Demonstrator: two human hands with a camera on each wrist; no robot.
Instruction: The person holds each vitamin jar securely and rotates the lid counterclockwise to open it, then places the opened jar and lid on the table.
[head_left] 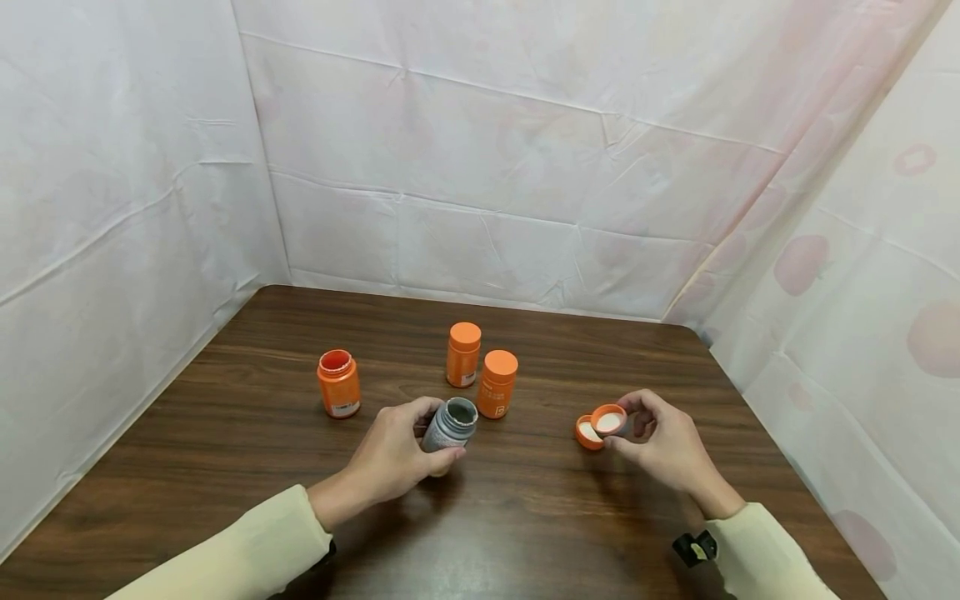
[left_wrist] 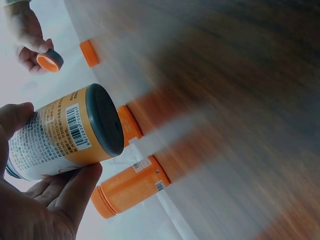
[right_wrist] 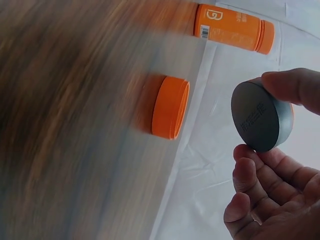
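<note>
My left hand point(head_left: 401, 446) grips a grey bottle point(left_wrist: 60, 132) with a printed label and barcode. Its mouth is uncapped, and the bottle is tilted a little above the table. Between thumb and fingers my right hand point(head_left: 663, 442) pinches a grey cap point(right_wrist: 257, 116), its orange-rimmed, white-lined inside turned up in the head view. Just beyond that hand an orange cap point(right_wrist: 170, 107) lies on the table, lined side up. An uncapped orange bottle point(head_left: 339, 387) stands to the left, beyond the left hand.
Two capped orange bottles stand near the middle: a farther one point(head_left: 463, 357) and a nearer one point(head_left: 498, 385), close to the grey bottle. The dark wooden table point(head_left: 517, 533) is bordered by white sheeting point(head_left: 465, 167) at the back and sides.
</note>
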